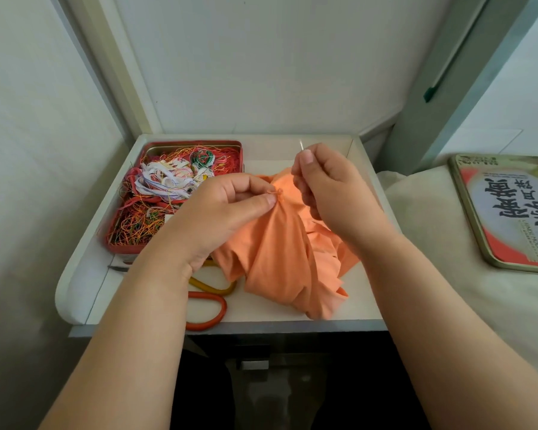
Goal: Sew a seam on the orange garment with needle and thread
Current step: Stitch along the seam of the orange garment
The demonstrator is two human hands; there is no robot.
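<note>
The orange garment (280, 252) lies bunched on a small white table (261, 315). My left hand (224, 209) pinches a gathered bit of the fabric between thumb and forefinger, lifted off the table. My right hand (333, 187) pinches a thin silver needle (302, 146) just to the right, its tip poking up above my fingers. A short orange thread (277, 192) shows at the pinched spot; the rest of it is too fine to follow.
A red tin (230, 144) full of tangled coloured threads sits at the table's back left. Scissors with yellow and orange handles (212, 305) lie partly under my left forearm. The tin's printed lid (510, 212) rests on a cloth-covered surface to the right. Walls close in behind and left.
</note>
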